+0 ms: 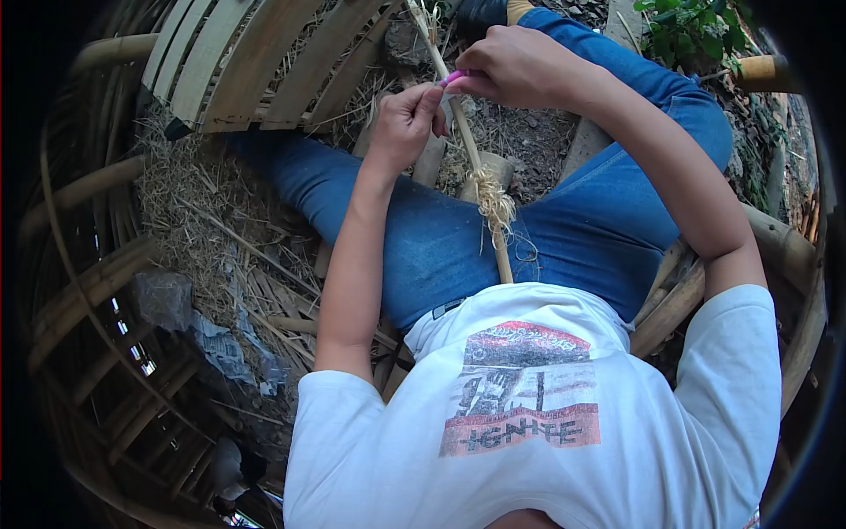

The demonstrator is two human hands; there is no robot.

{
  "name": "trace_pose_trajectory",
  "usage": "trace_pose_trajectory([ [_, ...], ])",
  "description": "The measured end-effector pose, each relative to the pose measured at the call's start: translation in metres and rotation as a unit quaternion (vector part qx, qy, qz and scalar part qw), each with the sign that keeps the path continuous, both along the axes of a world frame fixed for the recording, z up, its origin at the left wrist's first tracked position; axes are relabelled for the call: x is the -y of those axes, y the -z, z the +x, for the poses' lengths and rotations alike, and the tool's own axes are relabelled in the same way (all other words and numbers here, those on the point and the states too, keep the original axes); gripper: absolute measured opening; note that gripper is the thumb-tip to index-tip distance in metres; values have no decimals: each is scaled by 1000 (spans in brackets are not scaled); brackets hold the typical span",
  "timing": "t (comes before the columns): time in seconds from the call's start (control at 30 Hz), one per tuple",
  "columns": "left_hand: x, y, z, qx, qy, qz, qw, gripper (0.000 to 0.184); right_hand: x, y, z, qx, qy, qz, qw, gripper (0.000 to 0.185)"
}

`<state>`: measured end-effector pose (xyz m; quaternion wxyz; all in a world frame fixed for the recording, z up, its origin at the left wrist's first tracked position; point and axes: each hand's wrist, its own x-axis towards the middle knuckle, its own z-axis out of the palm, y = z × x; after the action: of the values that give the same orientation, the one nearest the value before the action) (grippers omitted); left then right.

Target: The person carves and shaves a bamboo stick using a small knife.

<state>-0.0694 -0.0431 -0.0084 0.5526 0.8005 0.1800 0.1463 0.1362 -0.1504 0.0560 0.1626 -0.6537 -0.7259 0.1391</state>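
Note:
My left hand point(404, 125) is closed beside a slender pale stick, its thumb near the end of a small pink-purple object point(453, 78). My right hand point(515, 69) pinches that object from the other side. Most of it is hidden by the fingers, so I cannot make out its kind. Between my legs runs the stick point(467, 137), slanting from my waist up past both hands. Curled pale shavings point(493, 201) cling to its lower part. Whatever else the left fingers hold is hidden.
A slatted bamboo piece point(256, 66) stands at the upper left. Dry straw point(198, 198) and crumpled plastic point(220, 344) lie left of my legs. Cut bamboo poles point(674, 309) are at my right. Green leaves point(696, 26) grow at the upper right.

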Motion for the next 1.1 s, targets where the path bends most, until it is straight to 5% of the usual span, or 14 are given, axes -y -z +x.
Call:
trace_pose_trajectory([
  [0.3, 3, -12, -2, -19, -1, 20, 1000, 42, 10, 4, -5, -6, 18, 30, 999, 26],
  [0.5, -2, -7, -6, -22, 11, -16, 1000, 42, 6, 5, -6, -11, 34, 31, 999, 41],
  [0.7, -24, -1, 6, 16, 2, -47, 999, 42, -14, 8, 5, 4, 12, 75, 997, 28],
  [0.83, -40, 8, 16, 30, -37, -42, 998, 43, -29, -24, 14, -8, 12, 3, 1000, 42],
  [1.1, -7, 8, -8, 1, 21, -76, 997, 46, -5, 5, -2, -7, -12, -1, 1000, 31],
])
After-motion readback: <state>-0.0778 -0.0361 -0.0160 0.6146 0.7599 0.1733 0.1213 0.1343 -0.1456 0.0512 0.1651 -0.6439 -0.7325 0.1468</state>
